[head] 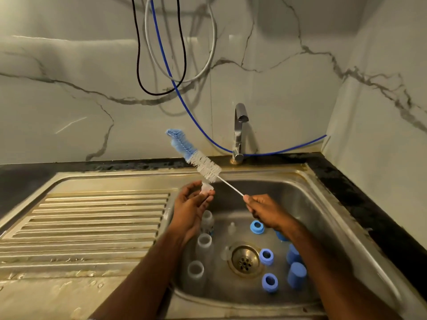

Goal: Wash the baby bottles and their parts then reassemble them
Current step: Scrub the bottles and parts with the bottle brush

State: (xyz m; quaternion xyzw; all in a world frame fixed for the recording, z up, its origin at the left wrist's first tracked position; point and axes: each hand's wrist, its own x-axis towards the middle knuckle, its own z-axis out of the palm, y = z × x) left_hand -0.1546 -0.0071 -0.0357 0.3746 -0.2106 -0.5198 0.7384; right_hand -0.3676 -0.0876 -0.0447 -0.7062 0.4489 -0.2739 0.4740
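Note:
My left hand (191, 204) pinches a small clear teat (206, 188) at its fingertips above the sink's left edge. My right hand (263, 210) grips the wire handle of a bottle brush (201, 159), whose white and blue bristles point up and left, just above the teat. In the steel sink (323, 204) stand three clear bottles (203, 244), one more clear teat (231, 228), three blue collar rings (257, 227) and blue caps (297, 274).
The drain (245, 259) lies in the middle of the basin. A ribbed steel drainboard (92, 222) stretches to the left. The tap (239, 132) rises behind the sink, with a blue hose (184, 107) and cables hanging on the marble wall.

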